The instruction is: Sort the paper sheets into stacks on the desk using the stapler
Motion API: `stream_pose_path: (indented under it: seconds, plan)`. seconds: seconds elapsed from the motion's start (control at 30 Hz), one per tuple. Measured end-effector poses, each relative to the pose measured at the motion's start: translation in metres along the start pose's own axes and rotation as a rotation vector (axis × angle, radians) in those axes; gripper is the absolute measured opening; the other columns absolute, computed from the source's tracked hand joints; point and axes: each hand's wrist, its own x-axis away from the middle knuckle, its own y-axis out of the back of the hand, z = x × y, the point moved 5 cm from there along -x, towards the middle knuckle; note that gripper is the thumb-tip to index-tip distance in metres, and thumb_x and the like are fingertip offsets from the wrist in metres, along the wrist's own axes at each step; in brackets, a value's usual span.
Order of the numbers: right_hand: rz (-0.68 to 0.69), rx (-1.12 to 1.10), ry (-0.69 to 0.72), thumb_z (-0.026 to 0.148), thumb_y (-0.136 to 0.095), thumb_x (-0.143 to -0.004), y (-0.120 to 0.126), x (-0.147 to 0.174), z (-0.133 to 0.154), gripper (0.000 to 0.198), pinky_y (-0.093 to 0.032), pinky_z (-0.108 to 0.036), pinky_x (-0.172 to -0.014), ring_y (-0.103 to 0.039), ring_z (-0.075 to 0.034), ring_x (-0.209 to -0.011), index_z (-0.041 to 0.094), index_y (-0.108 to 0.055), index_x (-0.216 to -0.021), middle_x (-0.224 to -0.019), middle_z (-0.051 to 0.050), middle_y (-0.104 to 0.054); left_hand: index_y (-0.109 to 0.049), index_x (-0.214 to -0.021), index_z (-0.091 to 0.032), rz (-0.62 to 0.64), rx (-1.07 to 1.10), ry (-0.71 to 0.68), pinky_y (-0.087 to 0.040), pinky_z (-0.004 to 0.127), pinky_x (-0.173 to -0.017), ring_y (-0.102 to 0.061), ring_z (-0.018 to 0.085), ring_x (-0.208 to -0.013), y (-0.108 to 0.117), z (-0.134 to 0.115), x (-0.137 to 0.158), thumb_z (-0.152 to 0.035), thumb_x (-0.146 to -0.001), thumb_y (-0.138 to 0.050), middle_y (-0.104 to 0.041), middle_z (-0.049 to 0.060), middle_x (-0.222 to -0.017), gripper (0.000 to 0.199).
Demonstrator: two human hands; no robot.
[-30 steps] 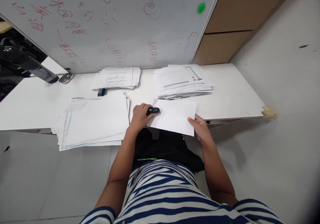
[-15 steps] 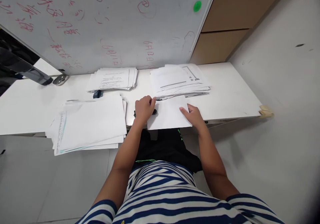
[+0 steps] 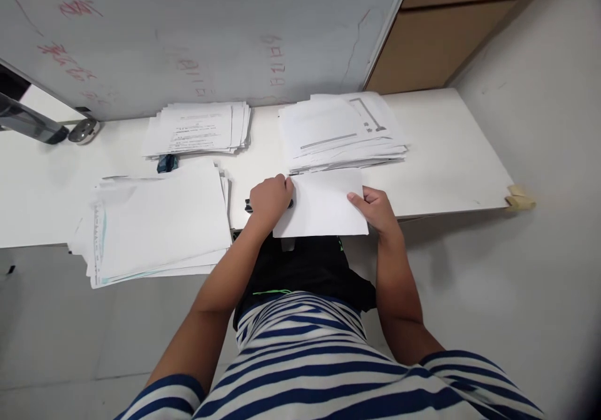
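Note:
My left hand (image 3: 271, 199) is closed over a small black stapler (image 3: 248, 206), whose ends stick out on both sides of the fist. The left edge of a white paper sheet (image 3: 323, 206) lies at that stapler. My right hand (image 3: 378, 210) pinches the sheet's right edge, thumb on top and fingers underneath. The sheet's near edge reaches past the table's front edge. Whether it is one sheet or more I cannot tell. Just behind it sits a stack of printed papers (image 3: 328, 122).
Another printed stack (image 3: 201, 129) is at the back left, with a dark blue object (image 3: 167, 163) before it. A loose paper pile (image 3: 159, 220) overhangs the front edge of the white table (image 3: 451, 157). Behind stands a whiteboard (image 3: 225, 38); a bottle (image 3: 28, 119) and mouse (image 3: 84, 131) are far left.
The view has tilted down and shifted slightly. My right hand is a little farther right with the sheet's edge, and the sheet lies straighter. My left hand stays closed over the stapler.

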Motion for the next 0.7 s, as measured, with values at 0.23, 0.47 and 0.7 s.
stream_pose_path:
  seconds: [0.23, 0.47, 0.7]
  plan:
    - [0.0, -0.036, -0.017, 0.049, -0.07, -0.077, -0.002, -0.001, 0.002, 0.032, -0.037, -0.025, -0.052, -0.05, -0.013, -0.059, 0.017, -0.067, -0.071, -0.063, 0.0, -0.059, -0.051, -0.067, -0.021, -0.006, 0.042, -0.026, -0.03, 0.032, -0.058, -0.053, 0.02, -0.056, 0.002, 0.0, 0.002, -0.042, -0.096, -0.037, -0.057, 0.005, -0.061, 0.039]
    - [0.014, -0.065, -0.017, 0.052, -0.071, -0.075, -0.002, -0.004, 0.0, 0.036, -0.036, -0.024, -0.051, -0.048, -0.011, -0.055, 0.017, -0.066, -0.069, -0.06, 0.002, -0.058, -0.041, -0.063, -0.022, -0.253, 0.217, -0.012, -0.026, 0.03, -0.055, -0.045, 0.015, -0.055, 0.016, 0.009, 0.013, -0.047, -0.1, -0.03, -0.048, 0.0, -0.056, 0.046]
    - [0.001, -0.099, -0.018, 0.059, -0.075, -0.065, -0.003, -0.004, 0.004, 0.044, -0.042, -0.027, -0.052, -0.055, -0.015, -0.058, 0.016, -0.07, -0.073, -0.062, -0.001, -0.065, -0.047, -0.072, -0.023, -0.497, 0.261, -0.115, -0.04, 0.034, -0.077, -0.055, 0.017, -0.072, 0.027, 0.026, 0.038, -0.041, -0.102, -0.022, -0.059, 0.003, -0.072, 0.044]
